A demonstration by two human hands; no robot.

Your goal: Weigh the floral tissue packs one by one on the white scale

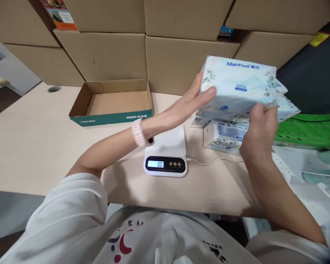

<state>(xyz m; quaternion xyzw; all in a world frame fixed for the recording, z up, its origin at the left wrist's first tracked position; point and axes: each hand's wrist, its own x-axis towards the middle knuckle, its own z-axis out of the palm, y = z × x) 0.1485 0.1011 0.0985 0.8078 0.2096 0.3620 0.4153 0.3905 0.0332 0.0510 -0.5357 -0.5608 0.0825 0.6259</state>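
Note:
Both hands hold a white and pale blue tissue pack (238,88) in the air, up and to the right of a small white kitchen scale (167,154). My left hand (194,101) presses flat against the pack's left end. My right hand (260,126) grips its lower right edge from beneath. The scale's lit display (155,164) reads 0.0 and its platform is bare. More tissue packs (222,134) lie on the table under the held one, just right of the scale.
An open shallow cardboard box with a green front (111,117) sits at the back left of the beige table (30,146). Stacked brown cartons (165,58) wall off the rear. A white cable (217,160) runs right from the scale. Green perforated sheets (310,132) lie at right.

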